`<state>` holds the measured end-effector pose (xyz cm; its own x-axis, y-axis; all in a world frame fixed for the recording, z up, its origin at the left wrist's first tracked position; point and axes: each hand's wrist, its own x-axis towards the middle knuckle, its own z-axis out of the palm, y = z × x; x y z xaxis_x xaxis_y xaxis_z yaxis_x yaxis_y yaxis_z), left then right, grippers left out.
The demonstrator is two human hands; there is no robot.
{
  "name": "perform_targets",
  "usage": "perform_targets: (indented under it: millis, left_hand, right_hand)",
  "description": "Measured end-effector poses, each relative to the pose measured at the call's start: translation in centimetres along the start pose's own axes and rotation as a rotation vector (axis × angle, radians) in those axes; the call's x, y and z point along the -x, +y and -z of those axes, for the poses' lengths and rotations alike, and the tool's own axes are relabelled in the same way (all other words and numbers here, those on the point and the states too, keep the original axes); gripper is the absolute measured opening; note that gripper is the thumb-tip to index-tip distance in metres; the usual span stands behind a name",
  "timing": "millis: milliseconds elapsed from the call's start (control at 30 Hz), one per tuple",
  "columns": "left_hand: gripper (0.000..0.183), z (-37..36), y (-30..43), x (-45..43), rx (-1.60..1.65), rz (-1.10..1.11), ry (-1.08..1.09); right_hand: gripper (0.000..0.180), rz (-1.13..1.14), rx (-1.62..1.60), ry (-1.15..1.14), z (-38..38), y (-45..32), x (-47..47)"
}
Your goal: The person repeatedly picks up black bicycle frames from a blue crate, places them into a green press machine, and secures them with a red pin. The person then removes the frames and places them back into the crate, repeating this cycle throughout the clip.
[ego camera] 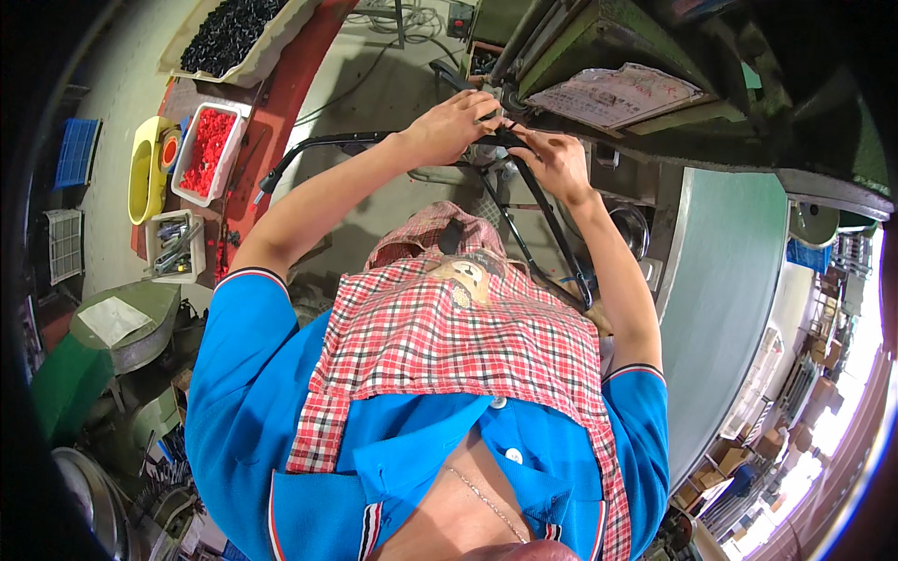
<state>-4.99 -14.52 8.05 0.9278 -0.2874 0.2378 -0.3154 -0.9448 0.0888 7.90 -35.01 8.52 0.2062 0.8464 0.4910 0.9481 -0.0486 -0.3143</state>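
Under the machine's head I have a bent black metal tube frame. My left hand grips its upper tube near a joint, fingers reaching toward the machine's tooling. Close by on the right, my right hand pinches the same frame with thumb and fingers. A tiny reddish thing shows at the fingertips, too small to name. One end of the frame extends left and bends down to a black sleeve with an orange-red tip. Two other legs run down beside my checked apron.
A red bench on the left carries a bin of black parts, a white bin of red parts, a yellow container and a tool tray. The green machine overhangs at right, above a green tabletop.
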Motion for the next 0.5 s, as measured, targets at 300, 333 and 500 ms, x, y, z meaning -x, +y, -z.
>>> perform_targets:
  millis: [300, 333, 500]
  left_hand:
    - [0.059, 1.1, -1.6, -1.5, 0.213, -0.088, -0.076]
    - [0.06, 1.4, -1.7, -1.6, 0.238, -0.083, -0.095]
    - [0.066, 1.8, -2.1, -1.6, 0.278, -0.05, -0.135]
  right_hand:
    - [0.03, -0.035, -0.059, -0.126, 1.1, 0.6, -0.2]
    - [0.029, -0.049, -0.065, -0.137, 1.3, 0.6, -0.4]
    - [0.029, -0.131, -0.101, -0.237, 1.5, 0.6, -0.4]
